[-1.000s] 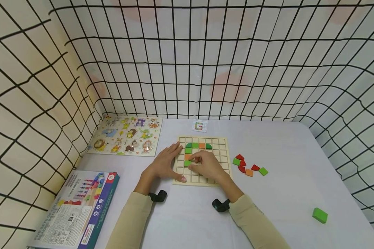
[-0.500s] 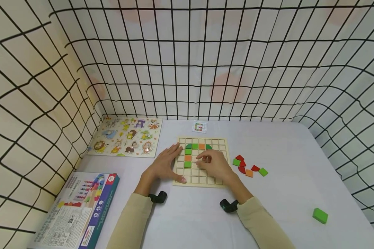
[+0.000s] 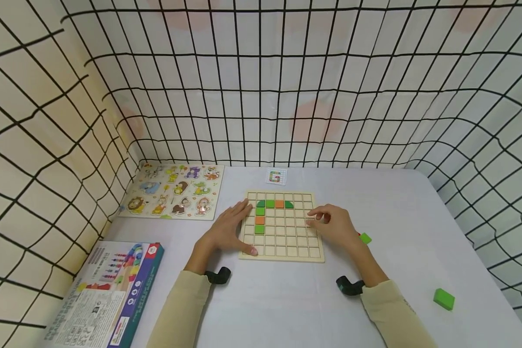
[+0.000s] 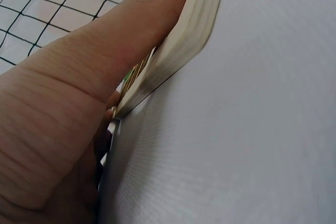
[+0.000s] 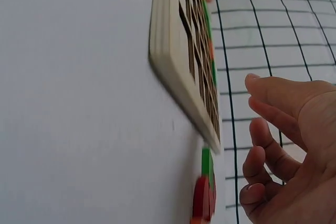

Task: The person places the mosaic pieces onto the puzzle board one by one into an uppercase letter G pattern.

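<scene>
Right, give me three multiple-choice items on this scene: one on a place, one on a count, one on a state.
1. Where does the left hand rest?
A. on the grid board's left edge
B. on the animal puzzle
C. on the box

2. How many orange tiles sit in the board?
A. none
B. two
C. five

3. The right hand is:
A. gripping the lone green block
B. holding nothing, fingers loosely curled
C. flat on the box

Answers: 1 A, its fingers lie over that edge. 2 B, one in the top row, one in the left column. 3 B, the right wrist view shows nothing in it.
</scene>
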Demonstrator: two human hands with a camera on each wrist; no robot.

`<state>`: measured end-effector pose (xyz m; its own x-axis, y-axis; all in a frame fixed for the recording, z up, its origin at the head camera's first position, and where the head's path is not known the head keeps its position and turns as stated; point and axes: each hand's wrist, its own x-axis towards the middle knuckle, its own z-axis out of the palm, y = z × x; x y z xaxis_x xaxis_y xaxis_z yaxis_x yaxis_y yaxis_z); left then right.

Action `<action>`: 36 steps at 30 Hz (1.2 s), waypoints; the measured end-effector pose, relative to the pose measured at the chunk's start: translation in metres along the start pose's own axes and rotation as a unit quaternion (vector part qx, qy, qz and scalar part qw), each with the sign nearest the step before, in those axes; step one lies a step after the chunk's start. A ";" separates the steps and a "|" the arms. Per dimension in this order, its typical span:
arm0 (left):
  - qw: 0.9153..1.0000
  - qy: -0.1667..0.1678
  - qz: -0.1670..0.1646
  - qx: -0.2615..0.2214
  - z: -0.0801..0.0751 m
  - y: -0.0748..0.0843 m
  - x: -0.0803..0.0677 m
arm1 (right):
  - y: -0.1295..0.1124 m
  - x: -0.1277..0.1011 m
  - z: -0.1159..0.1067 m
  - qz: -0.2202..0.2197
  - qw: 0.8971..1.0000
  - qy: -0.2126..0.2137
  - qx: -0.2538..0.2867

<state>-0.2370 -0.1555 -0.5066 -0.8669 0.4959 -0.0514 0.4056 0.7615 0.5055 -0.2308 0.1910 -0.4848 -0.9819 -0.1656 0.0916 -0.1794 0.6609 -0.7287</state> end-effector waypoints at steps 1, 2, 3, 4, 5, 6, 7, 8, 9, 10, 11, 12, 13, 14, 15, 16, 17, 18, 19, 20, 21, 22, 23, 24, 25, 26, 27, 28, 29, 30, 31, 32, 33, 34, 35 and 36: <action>1.000 -0.001 0.000 0.001 0.000 0.000 0.000 | 0.003 -0.001 -0.004 0.001 1.000 0.002 -0.003; 1.000 -0.002 0.000 0.004 0.000 0.000 0.000 | 0.006 -0.002 -0.008 0.002 1.000 0.004 -0.008; 1.000 -0.002 0.000 0.005 0.000 -0.001 0.000 | 0.010 -0.003 -0.012 0.005 1.000 0.007 -0.013; 1.000 -0.003 0.000 0.005 0.000 -0.001 0.000 | 0.014 -0.004 -0.015 0.005 1.000 0.009 -0.019; 1.000 -0.003 0.000 0.006 0.000 -0.001 -0.001 | 0.018 -0.005 -0.017 0.007 1.000 0.010 -0.022; 1.000 -0.003 0.000 0.007 0.000 -0.001 -0.001 | 0.022 -0.006 -0.019 0.009 1.000 0.010 -0.026; 1.000 -0.003 0.000 0.006 0.001 -0.002 -0.001 | 0.027 -0.006 -0.021 0.010 0.999 0.012 -0.031; 1.000 -0.002 0.000 0.004 0.001 -0.002 -0.001 | 0.031 -0.007 -0.023 0.013 0.999 0.012 -0.035; 1.000 -0.001 -0.001 0.002 0.001 -0.002 -0.001 | 0.035 -0.008 -0.025 0.016 0.999 0.011 -0.037; 1.000 -0.001 -0.001 0.001 0.001 -0.002 -0.002 | 0.038 -0.009 -0.026 0.019 0.999 0.010 -0.039; 1.000 -0.001 -0.002 0.001 0.001 -0.002 -0.002 | 0.041 -0.010 -0.027 0.022 0.999 0.008 -0.039; 1.000 -0.001 -0.002 0.001 0.001 -0.002 -0.002 | 0.044 -0.011 -0.028 0.025 0.999 0.006 -0.040; 1.000 -0.002 -0.003 0.001 0.001 -0.002 -0.002 | 0.046 -0.012 -0.030 0.028 0.999 0.004 -0.041; 1.000 -0.002 -0.003 0.001 0.001 -0.002 -0.002 | 0.048 -0.013 -0.031 0.031 0.999 0.002 -0.040; 1.000 -0.002 -0.003 0.002 0.001 -0.002 -0.003 | 0.050 -0.014 -0.032 0.033 0.999 0.003 -0.040; 1.000 -0.002 -0.003 0.001 0.001 -0.002 -0.002 | 0.051 -0.015 -0.033 0.034 0.999 0.003 -0.041; 1.000 -0.002 -0.002 0.001 0.001 -0.001 -0.002 | 0.052 -0.016 -0.034 0.035 0.998 0.004 -0.042; 1.000 -0.002 -0.002 0.001 0.001 -0.001 -0.002 | 0.054 -0.017 -0.036 0.035 0.998 0.004 -0.045; 1.000 -0.001 -0.002 0.002 0.001 -0.002 -0.002 | 0.054 -0.017 -0.037 0.034 0.998 0.005 -0.047; 1.000 0.000 -0.001 0.003 0.002 -0.002 -0.002 | 0.055 -0.018 -0.038 0.032 0.998 0.005 -0.050; 1.000 0.000 -0.001 0.004 0.002 -0.003 -0.001 | 0.056 -0.019 -0.038 0.031 0.998 0.005 -0.055; 1.000 0.000 -0.002 0.005 0.003 -0.003 -0.001 | 0.057 -0.020 -0.039 0.030 0.998 0.004 -0.059; 1.000 0.001 -0.003 0.006 0.003 -0.003 -0.001 | 0.057 -0.020 -0.040 0.029 0.998 0.003 -0.062; 1.000 0.001 -0.003 0.007 0.003 -0.004 -0.001 | 0.058 -0.021 -0.040 0.031 0.997 0.001 -0.067; 1.000 0.001 -0.004 0.008 0.004 -0.004 -0.001 | 0.059 -0.022 -0.041 0.033 0.997 0.000 -0.069; 1.000 0.002 -0.004 0.008 0.004 -0.004 -0.001 | 0.059 -0.022 -0.042 0.035 0.997 -0.001 -0.073; 1.000 0.002 -0.005 0.008 0.004 -0.004 -0.001 | 0.060 -0.022 -0.043 0.039 0.997 -0.001 -0.074; 1.000 0.002 -0.006 0.007 0.004 -0.004 -0.001 | 0.060 -0.022 -0.044 0.041 0.996 -0.002 -0.073; 1.000 0.002 -0.006 0.007 0.004 -0.004 -0.001 | 0.060 -0.023 -0.045 0.044 0.996 -0.002 -0.073; 1.000 0.002 -0.007 0.006 0.004 -0.004 -0.001 | 0.060 -0.023 -0.046 0.046 0.996 -0.002 -0.075; 1.000 0.002 -0.008 0.006 0.004 -0.004 0.000 | 0.061 -0.023 -0.047 0.048 0.996 -0.002 -0.074; 1.000 0.002 -0.008 0.006 0.004 -0.003 0.000 | 0.061 -0.023 -0.048 0.050 0.996 -0.001 -0.075; 1.000 0.002 -0.008 0.006 0.004 -0.003 0.000 | 0.061 -0.023 -0.049 0.053 0.996 -0.001 -0.074; 1.000 0.002 -0.009 0.006 0.004 -0.003 0.000 | 0.061 -0.023 -0.050 0.056 0.995 0.000 -0.077; 1.000 0.001 -0.009 0.007 0.004 -0.003 0.000 | 0.062 -0.023 -0.051 0.059 0.995 0.001 -0.081; 1.000 0.001 -0.009 0.007 0.004 -0.003 0.001 | 0.062 -0.024 -0.051 0.059 0.995 0.001 -0.083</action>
<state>-0.2376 -0.1559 -0.5112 -0.8744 0.4817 -0.0581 0.3948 0.7760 0.4919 -0.2218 0.2732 -0.4974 -0.9968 -0.0784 0.0123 -0.0695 0.7876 -0.6122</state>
